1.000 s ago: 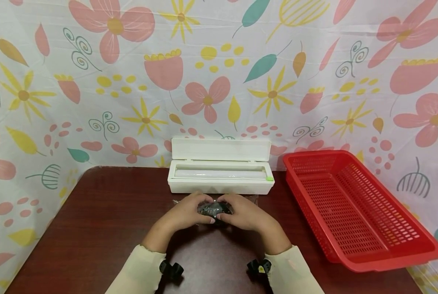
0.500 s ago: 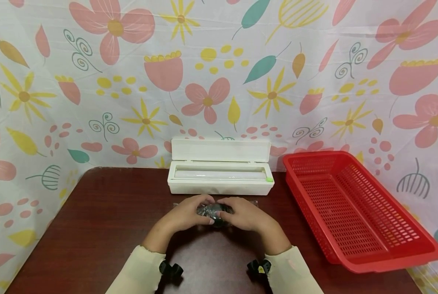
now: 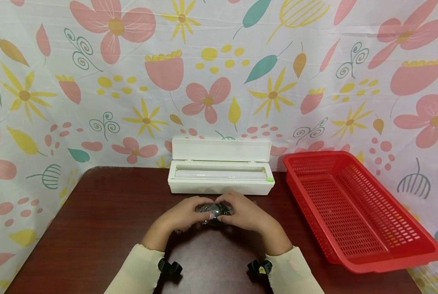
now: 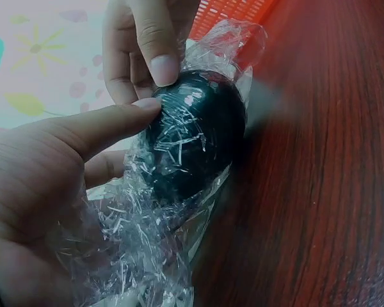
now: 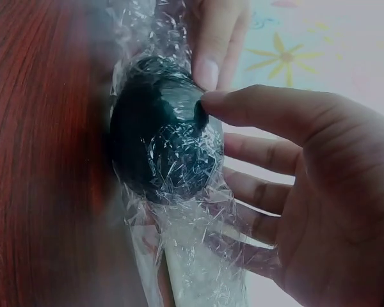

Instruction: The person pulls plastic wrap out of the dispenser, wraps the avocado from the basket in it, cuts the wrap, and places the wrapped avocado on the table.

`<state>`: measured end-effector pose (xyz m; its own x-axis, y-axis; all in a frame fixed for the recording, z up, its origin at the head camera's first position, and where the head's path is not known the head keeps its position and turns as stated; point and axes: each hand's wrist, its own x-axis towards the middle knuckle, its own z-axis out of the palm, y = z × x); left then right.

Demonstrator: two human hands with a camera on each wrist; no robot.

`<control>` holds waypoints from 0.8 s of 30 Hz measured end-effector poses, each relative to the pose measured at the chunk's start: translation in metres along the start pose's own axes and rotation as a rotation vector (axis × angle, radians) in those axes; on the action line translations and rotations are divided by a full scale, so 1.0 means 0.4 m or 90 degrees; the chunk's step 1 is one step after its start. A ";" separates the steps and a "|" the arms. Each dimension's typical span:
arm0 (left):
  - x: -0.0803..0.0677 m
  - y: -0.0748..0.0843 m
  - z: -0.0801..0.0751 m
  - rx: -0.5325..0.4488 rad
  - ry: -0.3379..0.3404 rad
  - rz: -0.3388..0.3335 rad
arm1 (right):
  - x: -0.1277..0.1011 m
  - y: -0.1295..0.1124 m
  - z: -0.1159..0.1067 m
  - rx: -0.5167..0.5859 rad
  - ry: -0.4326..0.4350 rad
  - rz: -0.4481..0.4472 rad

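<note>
A dark green, glossy, egg-shaped thing [image 3: 216,213] is wrapped in clear cling film, just in front of the white box. Its exact kind is hard to tell under the film. My left hand [image 3: 186,213] holds it from the left and my right hand [image 3: 245,213] from the right, thumbs on the near side. In the left wrist view, both thumb tips touch the top of the wrapped thing [image 4: 195,134], and crumpled cling film [image 4: 141,256] trails beneath the left palm. The right wrist view shows loose film [image 5: 198,249] hanging off the other end, near the right fingers [image 5: 262,192].
Behind the hands stands a white cling film box [image 3: 220,187], lid raised, with a roll [image 3: 220,174] inside. A red perforated basket [image 3: 351,212] sits at the right on the dark brown table [image 3: 94,228]. A flower-patterned cloth [image 3: 219,61] hangs at the back.
The film's left tail has shifted nearer, below the left hand, and less film shows at the right. Fingers and thumbs have shifted slightly on the wrapped thing. Box and basket stay put.
</note>
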<state>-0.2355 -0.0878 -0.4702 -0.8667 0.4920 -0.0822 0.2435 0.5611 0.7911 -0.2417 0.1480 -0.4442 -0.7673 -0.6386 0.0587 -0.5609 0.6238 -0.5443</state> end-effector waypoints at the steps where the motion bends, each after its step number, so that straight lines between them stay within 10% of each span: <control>1: 0.000 0.000 0.000 -0.001 0.000 0.003 | 0.000 0.000 0.000 -0.003 -0.001 -0.002; 24: 0.005 -0.002 -0.003 0.003 0.036 0.014 | -0.003 0.007 0.005 0.031 -0.034 0.030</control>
<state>-0.2380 -0.0881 -0.4703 -0.8846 0.4653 -0.0299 0.2646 0.5538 0.7895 -0.2416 0.1497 -0.4476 -0.7742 -0.6328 -0.0115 -0.5076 0.6316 -0.5861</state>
